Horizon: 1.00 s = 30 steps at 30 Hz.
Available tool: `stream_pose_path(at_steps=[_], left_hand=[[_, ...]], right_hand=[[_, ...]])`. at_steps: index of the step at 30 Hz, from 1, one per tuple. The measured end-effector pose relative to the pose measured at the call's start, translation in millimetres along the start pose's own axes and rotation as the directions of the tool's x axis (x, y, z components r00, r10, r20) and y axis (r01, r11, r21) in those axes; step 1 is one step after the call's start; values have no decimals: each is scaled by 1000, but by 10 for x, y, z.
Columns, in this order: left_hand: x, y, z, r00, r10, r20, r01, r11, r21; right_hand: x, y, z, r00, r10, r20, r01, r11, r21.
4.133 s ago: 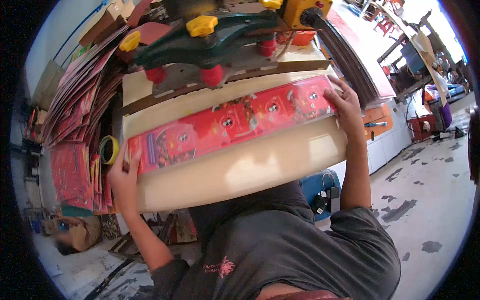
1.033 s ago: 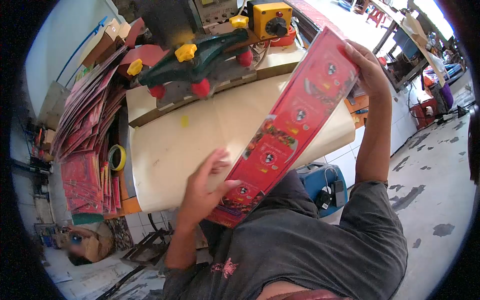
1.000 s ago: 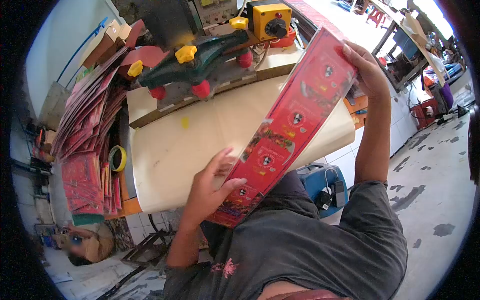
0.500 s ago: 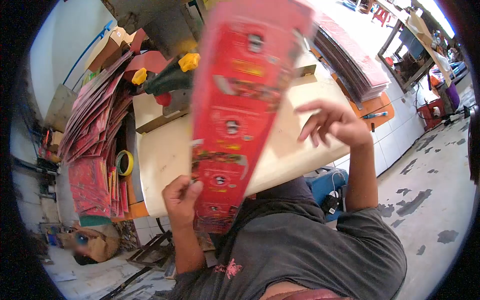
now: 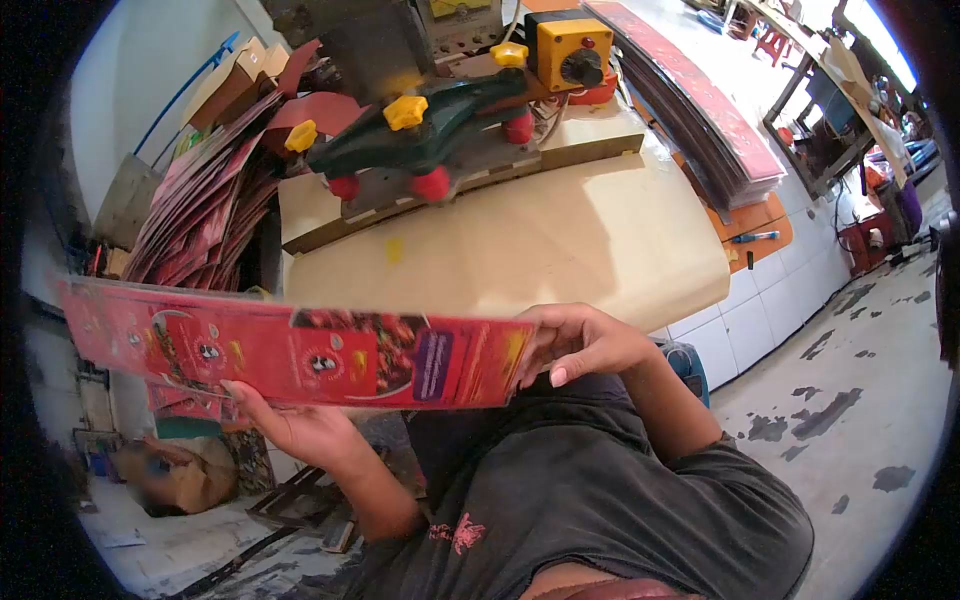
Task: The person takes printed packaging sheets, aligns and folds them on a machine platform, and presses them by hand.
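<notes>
A long red printed strip (image 5: 270,350) stretches nearly level across the left and middle of the view, above the front edge of the cream-covered worktop (image 5: 560,240). My left hand (image 5: 300,425) holds its lower edge, with the thumb on the printed face and the other fingers hidden behind. At the strip's right end is my right hand (image 5: 585,345), its fingers curled round the edge and partly hidden. Behind the worktop surface stands a machine with a dark green bracket (image 5: 450,125), yellow knobs (image 5: 406,113) and red feet.
Stacked red printed sheets (image 5: 205,215) lean at the left. A long pile of sheets (image 5: 700,110) lies at the back right, near a blue pen (image 5: 755,237). A yellow control box (image 5: 572,55) sits on the machine. Another person (image 5: 180,475) is at the lower left.
The strip has swung from steeply upright to nearly level, its far end now at the left. My right hand, apart from it half a second ago, has come to its right end.
</notes>
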State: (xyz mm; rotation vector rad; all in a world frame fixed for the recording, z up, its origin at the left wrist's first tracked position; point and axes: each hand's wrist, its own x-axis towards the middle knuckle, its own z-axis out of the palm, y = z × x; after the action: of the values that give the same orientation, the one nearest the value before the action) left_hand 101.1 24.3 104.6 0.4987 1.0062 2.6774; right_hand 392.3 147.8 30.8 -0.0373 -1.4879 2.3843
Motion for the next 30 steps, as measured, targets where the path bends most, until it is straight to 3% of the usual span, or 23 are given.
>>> stream_pose_path(at_steps=[2,4,6,7,10,15,18,20,21,23,24,26,28,30], left_hand=[[31,-9,-93,1000,8,-10,-8,1000,-11],[101,-61,-327,989,-142,27,136,977,162],[-33,-155,-335,983,-161,92,144,974,173],[-88,-186,-319,970,-179,164,149,972,183],[-84,-198,-487,945,-265,190,211,942,262],[-72,-199,-620,930,-325,174,233,884,404],[52,-160,-844,951,-217,219,115,909,400],[257,37,-947,921,-382,76,348,894,283],[319,79,-990,920,-385,74,351,892,284],[414,143,-1050,969,-242,-54,248,928,280],[450,192,-1046,961,-269,-64,276,922,271],[531,226,-1178,956,-292,-30,288,910,298],[640,234,-1289,951,-309,2,292,901,322],[781,197,-1353,908,-388,158,322,889,326]], right_hand=[[17,2,34,999,-39,-28,40,998,41],[42,-70,118,995,-8,-101,11,1000,24],[49,-92,154,984,25,-177,-23,1000,10],[44,-94,149,961,24,-276,-29,999,-15],[30,-74,121,858,7,-513,-27,999,-32],[-24,-113,117,818,-18,-575,-33,996,-77],[-135,-182,65,786,-62,-615,10,996,-87],[-270,-298,9,716,-76,-694,67,997,-40],[-353,-345,-41,714,-73,-696,65,997,-37],[-508,-420,-134,647,-177,-742,107,984,-142],[-564,-447,-166,643,-174,-746,105,985,-139],[-652,-502,-224,510,-244,-825,139,970,-201],[-705,-560,-258,462,-276,-843,118,961,-249],[-777,-628,-327,424,-349,-836,116,936,-332]])
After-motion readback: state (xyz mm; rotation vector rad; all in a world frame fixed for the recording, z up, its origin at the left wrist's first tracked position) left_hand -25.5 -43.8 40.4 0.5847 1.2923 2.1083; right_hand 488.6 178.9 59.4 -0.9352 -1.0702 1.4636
